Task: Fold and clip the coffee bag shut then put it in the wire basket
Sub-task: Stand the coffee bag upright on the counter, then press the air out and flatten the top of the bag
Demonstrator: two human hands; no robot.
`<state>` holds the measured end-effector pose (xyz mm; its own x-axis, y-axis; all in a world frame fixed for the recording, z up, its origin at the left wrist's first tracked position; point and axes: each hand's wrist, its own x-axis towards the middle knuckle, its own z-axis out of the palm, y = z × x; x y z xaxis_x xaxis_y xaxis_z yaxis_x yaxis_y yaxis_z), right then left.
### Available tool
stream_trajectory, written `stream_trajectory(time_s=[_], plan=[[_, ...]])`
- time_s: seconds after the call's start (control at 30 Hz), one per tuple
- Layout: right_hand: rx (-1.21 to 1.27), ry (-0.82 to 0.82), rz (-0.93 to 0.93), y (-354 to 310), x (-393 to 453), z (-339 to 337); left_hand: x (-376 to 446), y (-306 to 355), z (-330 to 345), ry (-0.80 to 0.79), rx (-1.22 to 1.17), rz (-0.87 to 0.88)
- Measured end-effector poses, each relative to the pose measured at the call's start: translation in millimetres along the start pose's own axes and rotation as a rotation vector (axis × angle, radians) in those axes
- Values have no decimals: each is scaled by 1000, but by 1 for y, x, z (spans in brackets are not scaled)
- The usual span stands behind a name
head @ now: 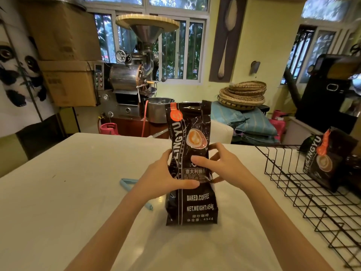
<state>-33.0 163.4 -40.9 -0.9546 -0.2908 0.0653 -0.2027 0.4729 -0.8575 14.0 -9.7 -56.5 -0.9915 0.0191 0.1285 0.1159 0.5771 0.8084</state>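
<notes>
Coffee bag upright on table, top unfolded. Left hand and right hand clasp its middle from both sides. Crease flat above the contents before rolling. Blue clip, apparently open, beside left wrist; wire basket right.

The white table lies bare left of the upright coffee bag, save for a blue clip just beside it. Right of the bag, a bare strip runs to the wire basket, whose far end holds a second bag.
</notes>
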Motion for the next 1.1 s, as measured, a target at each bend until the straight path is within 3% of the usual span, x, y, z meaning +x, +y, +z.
stream_trajectory(time_s=[0.17,0.37,0.43,0.5,0.57,0.67,0.73,0.8,0.87,0.93,1.1], plan=[[-10,91,-140,-2,-1,-2,8,-6,1,90,21,133],[-17,-19,-57,3,3,-7,11,-12,9,62,-25,138],[-3,11,-58,0,0,-9,13,-11,8,39,-76,168],[39,230,-172,-11,-6,-11,15,-6,5,7,-154,188],[-5,517,-408,-30,-13,-12,19,-5,6,-8,-239,166],[-394,678,-780,-62,-5,-9,26,-10,6,-3,-309,127],[-716,649,-963,-81,9,-3,28,-10,5,-18,-384,98],[-979,491,-1076,-101,22,6,30,-5,5,-9,-516,46],[-1260,242,-1003,-118,33,14,32,-2,7,38,-620,-9],[-1495,95,-860,-134,43,20,33,-5,13,131,-657,-19],[-1580,-36,-676,-161,53,24,33,-10,28,285,-715,8]])
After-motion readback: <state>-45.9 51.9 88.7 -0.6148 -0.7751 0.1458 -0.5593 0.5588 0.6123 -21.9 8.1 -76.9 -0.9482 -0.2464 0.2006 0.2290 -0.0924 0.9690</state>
